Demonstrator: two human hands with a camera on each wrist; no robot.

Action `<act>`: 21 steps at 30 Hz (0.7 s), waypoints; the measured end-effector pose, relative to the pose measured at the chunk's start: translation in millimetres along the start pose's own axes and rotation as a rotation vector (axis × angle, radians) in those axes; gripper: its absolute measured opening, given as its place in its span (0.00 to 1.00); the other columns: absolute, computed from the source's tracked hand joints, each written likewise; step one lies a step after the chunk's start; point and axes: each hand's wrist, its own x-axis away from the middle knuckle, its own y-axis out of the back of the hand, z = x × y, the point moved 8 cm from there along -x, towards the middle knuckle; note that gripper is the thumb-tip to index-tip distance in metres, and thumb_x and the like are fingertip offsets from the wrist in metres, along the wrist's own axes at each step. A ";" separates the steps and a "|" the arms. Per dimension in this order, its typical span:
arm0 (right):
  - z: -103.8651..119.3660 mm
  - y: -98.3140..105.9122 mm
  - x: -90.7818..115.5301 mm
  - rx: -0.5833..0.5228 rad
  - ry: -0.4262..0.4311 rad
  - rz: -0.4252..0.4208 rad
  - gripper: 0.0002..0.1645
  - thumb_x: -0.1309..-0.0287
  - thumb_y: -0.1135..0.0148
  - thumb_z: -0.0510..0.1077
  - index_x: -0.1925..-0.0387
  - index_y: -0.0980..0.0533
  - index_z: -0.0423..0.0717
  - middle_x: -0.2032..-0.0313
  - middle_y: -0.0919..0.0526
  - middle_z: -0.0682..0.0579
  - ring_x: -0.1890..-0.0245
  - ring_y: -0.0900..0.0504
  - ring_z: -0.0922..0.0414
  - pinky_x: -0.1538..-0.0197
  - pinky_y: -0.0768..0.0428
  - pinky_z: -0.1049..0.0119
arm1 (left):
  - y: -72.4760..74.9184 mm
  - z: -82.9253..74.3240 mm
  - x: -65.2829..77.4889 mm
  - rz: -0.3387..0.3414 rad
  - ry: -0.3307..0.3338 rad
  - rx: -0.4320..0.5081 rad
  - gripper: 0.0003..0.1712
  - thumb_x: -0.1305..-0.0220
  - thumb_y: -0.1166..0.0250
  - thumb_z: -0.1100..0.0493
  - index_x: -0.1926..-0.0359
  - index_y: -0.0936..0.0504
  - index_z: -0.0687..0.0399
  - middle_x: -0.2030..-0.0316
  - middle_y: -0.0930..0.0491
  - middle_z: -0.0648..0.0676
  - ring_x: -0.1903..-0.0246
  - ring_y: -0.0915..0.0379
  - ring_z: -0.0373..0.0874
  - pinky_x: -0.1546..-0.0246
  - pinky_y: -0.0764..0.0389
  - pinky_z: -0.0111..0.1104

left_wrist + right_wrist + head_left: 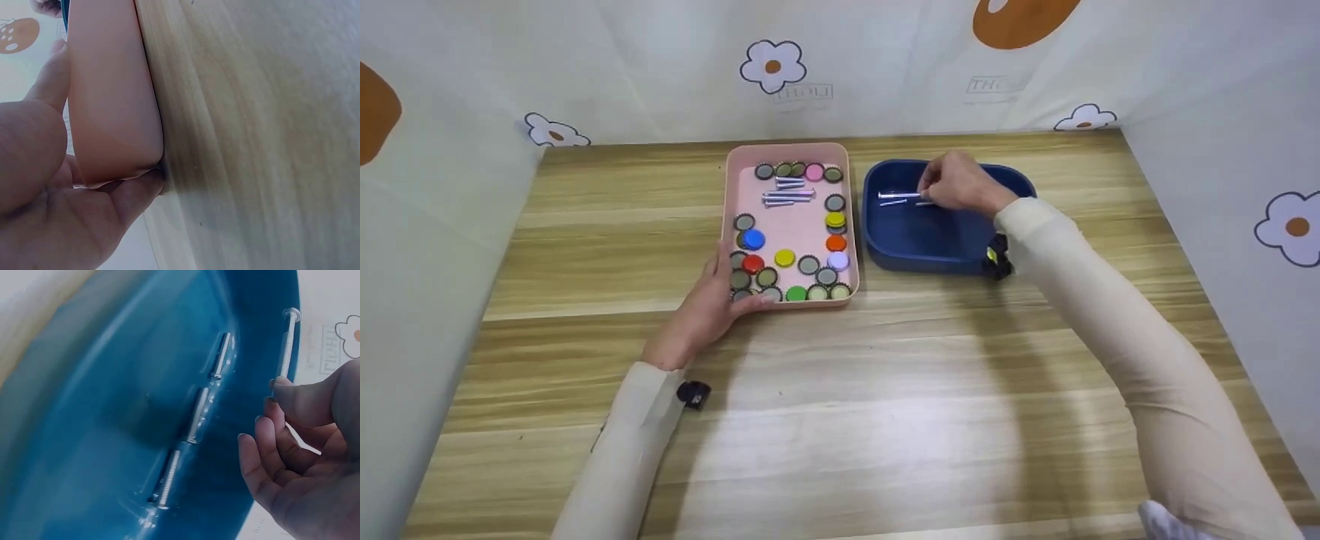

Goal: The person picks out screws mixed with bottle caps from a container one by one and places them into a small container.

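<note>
My right hand is over the blue bin, pinching a long silver screw by its threaded end between thumb and fingertips, with the head pointing away from the hand. On the bin's floor lie three more screws in a rough line. To the left, my left hand grips the near left corner of a pink tray, its thumb over the near rim and its fingers along the left side. Inside that tray are several bottle caps around the edges and a group of silver screws toward the back.
Both containers stand side by side on a wood-grain table, the bin to the right. White flower-patterned sheets hang behind the table and along both sides.
</note>
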 end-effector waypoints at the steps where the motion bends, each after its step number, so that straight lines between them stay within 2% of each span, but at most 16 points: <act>1: -1.6 -1.2 -0.4 0.003 0.000 0.004 0.10 0.42 0.41 0.37 0.65 0.15 0.37 0.71 0.17 0.51 0.68 0.25 0.56 0.65 0.29 0.71 | 0.1 0.1 -0.1 -0.001 0.001 0.001 0.69 0.36 0.31 0.45 0.24 0.84 0.35 0.20 0.68 0.63 0.20 0.62 0.59 0.21 0.58 0.53; 7: -8.2 -9.7 -2.1 0.040 0.005 0.025 0.11 0.44 0.41 0.37 0.66 0.15 0.37 0.71 0.16 0.49 0.69 0.26 0.56 0.66 0.30 0.72 | 0.9 -1.2 -0.3 -0.006 -0.011 -0.011 0.69 0.36 0.31 0.45 0.23 0.83 0.38 0.20 0.64 0.64 0.21 0.56 0.59 0.21 0.54 0.53; 14: -7.6 -18.3 -6.0 0.058 -0.028 0.065 0.13 0.42 0.41 0.38 0.62 0.14 0.36 0.64 0.14 0.44 0.67 0.24 0.55 0.66 0.29 0.73 | -0.6 0.3 0.9 -0.003 0.002 -0.008 0.69 0.36 0.32 0.43 0.24 0.84 0.35 0.20 0.67 0.62 0.21 0.59 0.59 0.21 0.55 0.54; 21: -3.7 -21.6 -8.4 0.084 -0.017 0.087 0.12 0.41 0.37 0.38 0.59 0.14 0.35 0.58 0.12 0.40 0.60 0.21 0.52 0.53 0.22 0.64 | -0.3 0.4 0.9 -0.002 0.009 0.024 0.69 0.36 0.32 0.45 0.24 0.84 0.32 0.19 0.68 0.60 0.20 0.61 0.57 0.21 0.56 0.53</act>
